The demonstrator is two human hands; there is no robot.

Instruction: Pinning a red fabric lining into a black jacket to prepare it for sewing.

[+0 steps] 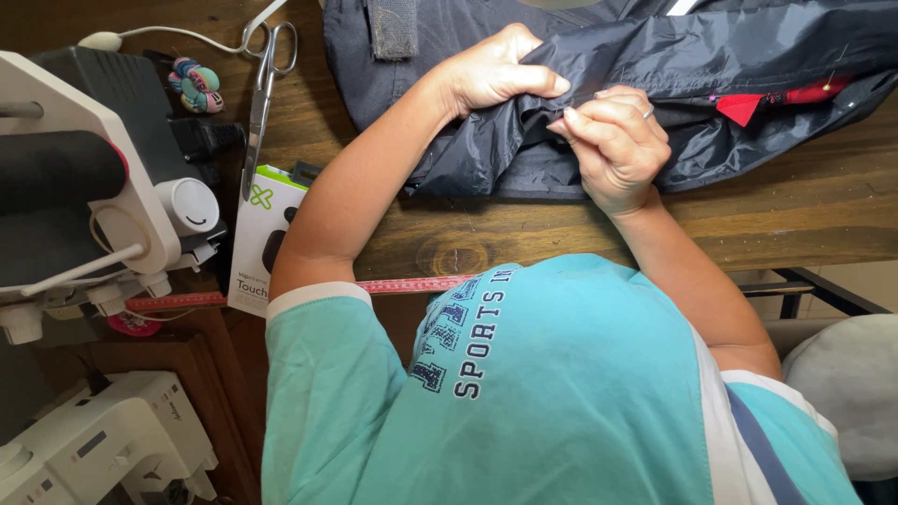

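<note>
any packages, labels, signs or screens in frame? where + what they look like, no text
Small box: on the wooden table, left of the person's left arm, below the scissors; flat rectangular carton, white with a green end and a dark product picture.
Shirt print: on the turquoise T-shirt at bottom centre; dark blue block lettering.
No signs or screens show.

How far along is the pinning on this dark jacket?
Partly done, it seems. A pin already sits by the red fabric piece on the dark jacket. In hand: the left hand bunches the cloth while the right hand pinches a fold; whether it holds a pin is unclear. The scissors and sewing machine sit untouched.
</note>
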